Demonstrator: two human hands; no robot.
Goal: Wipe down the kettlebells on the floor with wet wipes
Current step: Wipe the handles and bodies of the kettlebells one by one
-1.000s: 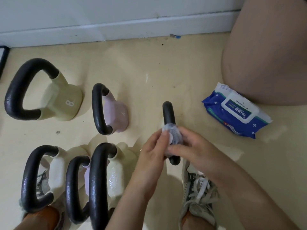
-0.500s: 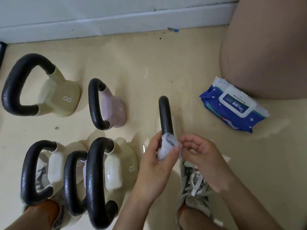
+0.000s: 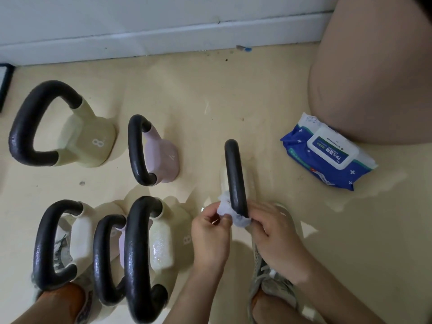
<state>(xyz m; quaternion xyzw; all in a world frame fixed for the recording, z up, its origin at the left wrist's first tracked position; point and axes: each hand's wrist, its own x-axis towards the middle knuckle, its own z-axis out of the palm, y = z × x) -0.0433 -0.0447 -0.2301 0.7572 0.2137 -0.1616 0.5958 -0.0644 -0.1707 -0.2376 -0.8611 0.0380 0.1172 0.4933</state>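
Observation:
A cream kettlebell with a black handle stands on the floor in the middle, seen from above. A white wet wipe is wrapped around the near end of that handle. My left hand pinches the wipe's left side. My right hand grips the wipe on the handle's right side. Several more kettlebells stand to the left: an olive one marked 8, a pink one, a white one, a small pink one and a cream one with a wet sheen.
A blue pack of wet wipes lies on the floor at the right, next to a person's bare leg. A white baseboard runs along the back. My sneakers are near the bottom edge.
Both hands and the wipe slid down the black handle toward its near end. The left hand went from cupping the wipe to pinching its side, and the right hand closed onto it.

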